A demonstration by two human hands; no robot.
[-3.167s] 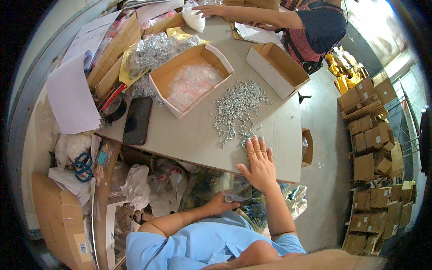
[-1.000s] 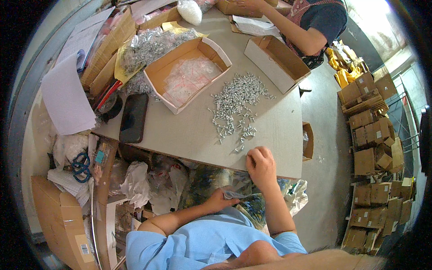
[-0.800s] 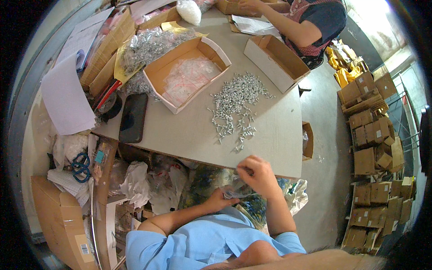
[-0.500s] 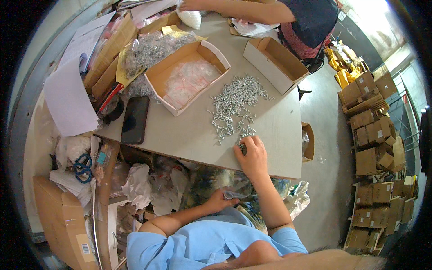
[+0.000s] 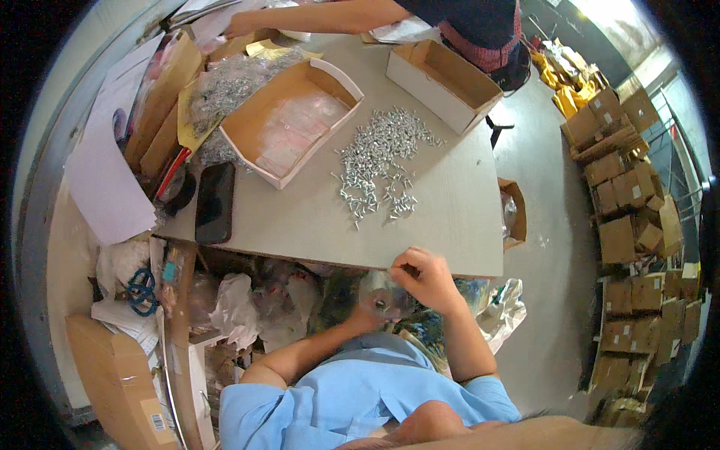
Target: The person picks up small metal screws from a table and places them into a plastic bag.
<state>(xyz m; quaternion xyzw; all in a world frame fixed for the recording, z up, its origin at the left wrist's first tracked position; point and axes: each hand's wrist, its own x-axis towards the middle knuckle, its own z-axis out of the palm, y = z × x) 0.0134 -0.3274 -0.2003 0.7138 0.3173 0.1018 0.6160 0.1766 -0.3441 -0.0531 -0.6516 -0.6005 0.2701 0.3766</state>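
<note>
Left hand [image 5: 366,315]: below the near edge of the surface [image 5: 454,202], fingers closed on a clear plastic bag [image 5: 379,291]; a small dark patch shows in the bag, too small to identify.
Right hand [image 5: 427,276]: at the near edge, just beside the bag's upper part, fingers curled inward, partly closed; contents, if any, cannot be told.
Screws [image 5: 379,146], small, silvery: one loose heap on the surface, beyond the right hand, thinning toward the near side.
Tray [image 5: 251,112], cardboard, white outside, brown inside: left of the screws; holds flat clear bags [image 5: 300,127] marked with red lines.
Box [image 5: 424,88], white outside, brown inside: beyond the screws, to the right.
Phone [image 5: 215,202], black: near the left edge, screen dark.
Sheet [image 5: 105,195], white: hanging at far left, no legible text.
Carton [image 5: 112,367], brown, lower left: bears a pale label [image 5: 157,421] with a barcode; print too small to read.
Stacked cartons [image 5: 634,334], brown, right: several small pale labels, illegible.
Co-worker's hand [image 5: 241,25]: at upper left, arm stretched across the far side.
</note>
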